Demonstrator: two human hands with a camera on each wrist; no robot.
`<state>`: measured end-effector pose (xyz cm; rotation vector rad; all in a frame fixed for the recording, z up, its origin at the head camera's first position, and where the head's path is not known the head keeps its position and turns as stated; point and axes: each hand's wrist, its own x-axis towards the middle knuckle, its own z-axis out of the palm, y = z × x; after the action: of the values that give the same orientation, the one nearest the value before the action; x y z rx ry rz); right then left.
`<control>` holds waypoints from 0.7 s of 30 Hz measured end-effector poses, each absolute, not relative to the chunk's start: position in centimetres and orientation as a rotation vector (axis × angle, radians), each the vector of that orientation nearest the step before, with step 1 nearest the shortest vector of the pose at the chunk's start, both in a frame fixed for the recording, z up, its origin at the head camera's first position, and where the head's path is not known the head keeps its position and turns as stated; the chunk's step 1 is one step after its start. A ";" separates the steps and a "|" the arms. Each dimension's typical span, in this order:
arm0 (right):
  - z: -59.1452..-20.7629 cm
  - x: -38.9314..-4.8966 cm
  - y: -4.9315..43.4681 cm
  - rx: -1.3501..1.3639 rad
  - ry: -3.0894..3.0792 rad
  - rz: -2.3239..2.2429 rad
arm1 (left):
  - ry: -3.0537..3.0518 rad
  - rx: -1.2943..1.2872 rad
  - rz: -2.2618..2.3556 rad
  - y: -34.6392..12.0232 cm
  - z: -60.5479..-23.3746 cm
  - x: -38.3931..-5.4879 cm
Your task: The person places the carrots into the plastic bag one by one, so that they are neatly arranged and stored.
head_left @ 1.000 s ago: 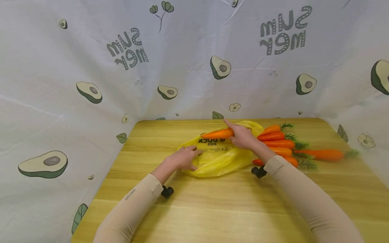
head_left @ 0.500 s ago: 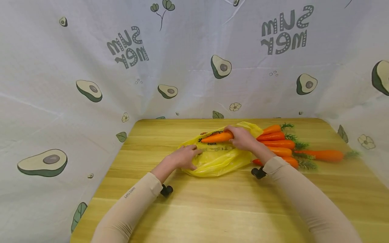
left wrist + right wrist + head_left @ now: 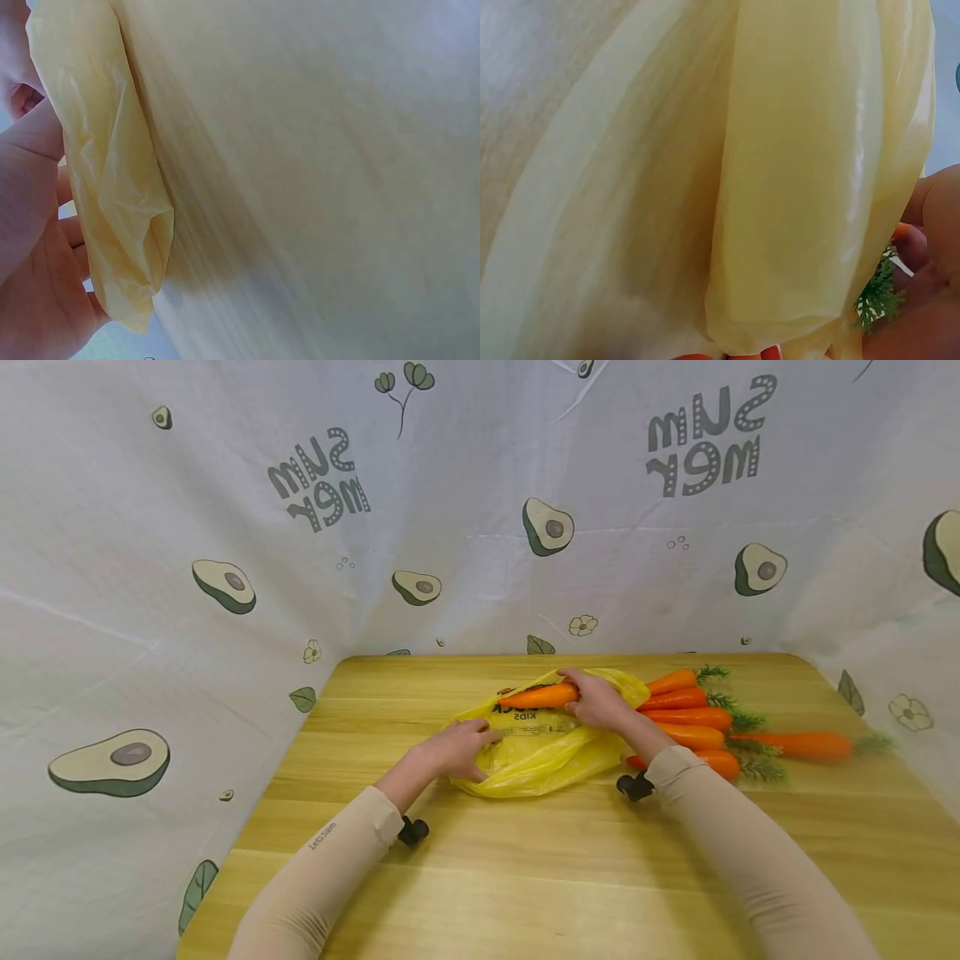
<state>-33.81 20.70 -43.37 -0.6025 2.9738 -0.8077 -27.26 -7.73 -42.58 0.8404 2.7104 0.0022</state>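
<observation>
A yellow plastic bag (image 3: 555, 768) with dark printing lies on the wooden table, its mouth spread. My right hand (image 3: 598, 700) grips an orange carrot (image 3: 542, 696) over the bag's far side, the tip pointing left. Beside that hand, green leaves (image 3: 881, 296) show in the right wrist view. My left hand (image 3: 456, 750) is at the bag's left end, thumb and fingers spread apart against the plastic. In the left wrist view, the yellow bag (image 3: 112, 172) covers the fingertips of the left hand (image 3: 37, 277).
Several carrots (image 3: 686, 717) with green tops lie side by side at the bag's right. Another carrot (image 3: 802, 746) lies farther right. A white curtain (image 3: 480, 485) printed with avocados stands behind the wooden table (image 3: 487, 877).
The right index finger, stretched out at first, has come down onto the carrot. The carrot has shifted only slightly over the bag. The left hand stays in place.
</observation>
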 end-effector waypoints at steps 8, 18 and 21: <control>-43.3 -33.6 20.7 -0.615 2.892 -0.741 | 2.688 0.840 0.020 -7.7 -42.6 -27.7; -42.7 -33.4 20.5 -0.604 2.881 -0.702 | 2.675 0.810 0.057 -8.0 -42.6 -28.1; -42.5 -33.4 20.3 -0.631 2.905 -0.644 | 2.678 0.811 0.061 -8.1 -42.6 -28.1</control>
<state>-33.35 20.31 -42.54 -0.6311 2.9052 -0.6443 -28.09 -8.11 -42.62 0.8115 2.6777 0.0606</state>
